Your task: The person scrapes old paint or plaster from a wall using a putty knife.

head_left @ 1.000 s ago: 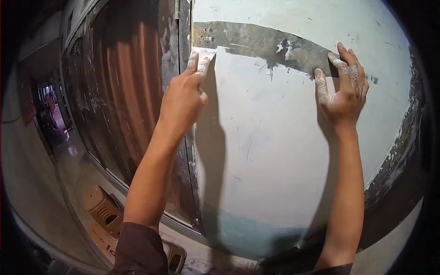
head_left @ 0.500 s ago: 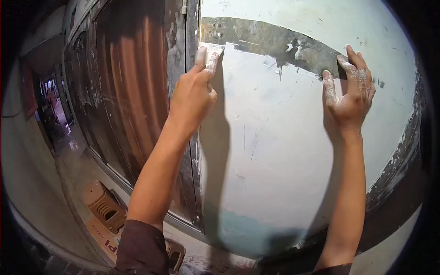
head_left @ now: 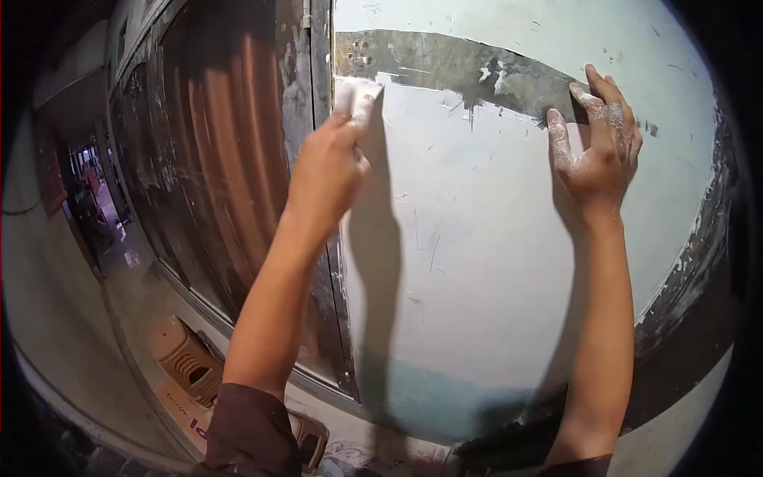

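My left hand [head_left: 330,155] is raised to the wall beside the door frame, its fingers pressed along a small flat white piece [head_left: 367,89]; I cannot make out exactly what kind it is. The piece lies against the wall [head_left: 469,215] at the lower left edge of a dark grey band [head_left: 429,60]. White powder coats the fingers of my right hand [head_left: 600,147], which rests with fingers spread at the band's right end. Nothing shows in that hand. Ragged white patches mark the band's lower edge.
A dark door [head_left: 226,159] with reddish-brown curtain-like folds stands left of the wall, its hinge [head_left: 307,14] at the top. Brown plastic stools [head_left: 187,358] and a printed carton [head_left: 179,409] sit low on the left. A narrow passage [head_left: 103,191] runs back at far left.
The view has shifted slightly, moving the wall left in the picture. My left hand has moved a little down with the white piece. My right hand stays at the band's right end.
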The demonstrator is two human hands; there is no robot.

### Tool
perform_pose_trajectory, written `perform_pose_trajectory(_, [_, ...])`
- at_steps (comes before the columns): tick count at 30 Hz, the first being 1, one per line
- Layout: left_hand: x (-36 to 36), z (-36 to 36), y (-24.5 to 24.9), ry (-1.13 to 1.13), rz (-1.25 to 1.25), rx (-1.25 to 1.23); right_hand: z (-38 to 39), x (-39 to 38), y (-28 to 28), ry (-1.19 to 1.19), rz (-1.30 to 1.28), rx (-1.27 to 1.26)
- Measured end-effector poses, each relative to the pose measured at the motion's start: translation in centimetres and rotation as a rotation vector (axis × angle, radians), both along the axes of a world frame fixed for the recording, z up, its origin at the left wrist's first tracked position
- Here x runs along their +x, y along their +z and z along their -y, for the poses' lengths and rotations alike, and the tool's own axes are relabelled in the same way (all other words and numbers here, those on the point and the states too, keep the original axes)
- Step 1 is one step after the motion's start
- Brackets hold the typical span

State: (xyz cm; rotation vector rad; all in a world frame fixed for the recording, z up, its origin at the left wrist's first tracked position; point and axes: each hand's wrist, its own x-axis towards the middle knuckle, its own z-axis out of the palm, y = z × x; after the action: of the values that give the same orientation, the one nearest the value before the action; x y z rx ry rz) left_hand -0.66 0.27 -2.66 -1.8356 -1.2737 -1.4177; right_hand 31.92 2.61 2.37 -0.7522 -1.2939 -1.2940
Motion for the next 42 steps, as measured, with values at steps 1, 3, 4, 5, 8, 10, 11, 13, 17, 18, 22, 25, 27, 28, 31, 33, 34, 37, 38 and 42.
perform_pose_trajectory(1, [0.1,-0.3,-0.4,0.008,-0.015,0.039,0.5,-0.3,-0.1,-0.002,-0.015,-0.022])
perform_pose_trajectory(3, [0.5,-0.6,0.0,0.029,-0.004,0.03,0.5,-0.4,-0.1,-0.005,-0.016,-0.021])
perform_pose_trajectory(4, [0.8,-0.5,0.4,0.052,0.005,0.016,0.4,-0.4,0.0,-0.007,-0.017,-0.025])
perform_pose_trajectory(5, [0.9,-0.3,1.1,0.086,-0.014,0.002,0.0,-0.1,-0.1,-0.041,-0.002,0.013])
perform_pose_trajectory(8, [0.7,-1.1,1.9,0.081,-0.03,0.074,0.0,-0.1,-0.1,-0.049,-0.003,-0.001])
perform_pose_trajectory(10, [1.0,-0.7,1.1,0.07,-0.029,0.044,0.1,-0.1,0.0,-0.035,-0.003,-0.007])
perform_pose_trajectory(11, [1.2,-0.5,0.5,0.058,-0.027,0.014,0.1,-0.1,-0.1,-0.023,-0.003,-0.013])
perform_pose_trajectory(13, [1.7,0.0,-0.1,0.012,-0.026,0.039,-0.3,0.1,-0.1,-0.025,-0.009,-0.005])
perform_pose_trajectory(17, [2.1,-0.3,2.0,0.082,0.001,0.068,-0.1,0.0,-0.2,-0.026,-0.013,-0.017])
perform_pose_trajectory(18, [2.0,-0.5,1.9,0.079,0.002,0.072,-0.1,0.0,-0.1,-0.036,-0.014,-0.013])
perform_pose_trajectory(22, [1.6,0.1,0.5,0.014,-0.021,-0.033,0.0,-0.2,-0.1,-0.033,-0.015,-0.008])
perform_pose_trajectory(25, [1.6,-0.3,-0.1,-0.01,-0.069,0.07,-0.3,-0.1,-0.2,-0.048,-0.013,0.013])
perform_pose_trajectory(27, [2.1,-0.5,1.2,0.042,-0.065,0.067,-0.2,-0.1,-0.1,-0.043,-0.01,0.006])
perform_pose_trajectory(28, [2.3,-0.4,1.8,0.096,-0.068,0.066,-0.2,-0.2,-0.1,-0.035,-0.015,0.003])
perform_pose_trajectory(31, [2.1,-0.2,0.9,0.042,-0.059,0.038,0.0,-0.3,-0.2,-0.042,-0.014,0.007])
perform_pose_trajectory(33, [2.4,0.3,-0.8,0.004,-0.028,-0.027,-0.2,-0.2,-0.2,-0.025,-0.017,0.005])
perform_pose_trajectory(34, [2.4,0.2,-1.1,-0.001,-0.03,-0.025,-0.2,-0.2,-0.2,-0.03,-0.019,0.007])
perform_pose_trajectory(37, [2.6,0.8,-0.6,0.069,-0.078,-0.066,-0.3,-0.2,-0.1,-0.046,-0.021,0.019])
perform_pose_trajectory(38, [2.6,0.7,-0.6,0.069,-0.077,-0.067,-0.1,-0.3,-0.1,-0.046,-0.02,0.019])
perform_pose_trajectory(42, [2.7,0.4,-1.5,0.036,-0.053,-0.018,0.1,-0.5,-0.3,-0.044,-0.021,-0.004])
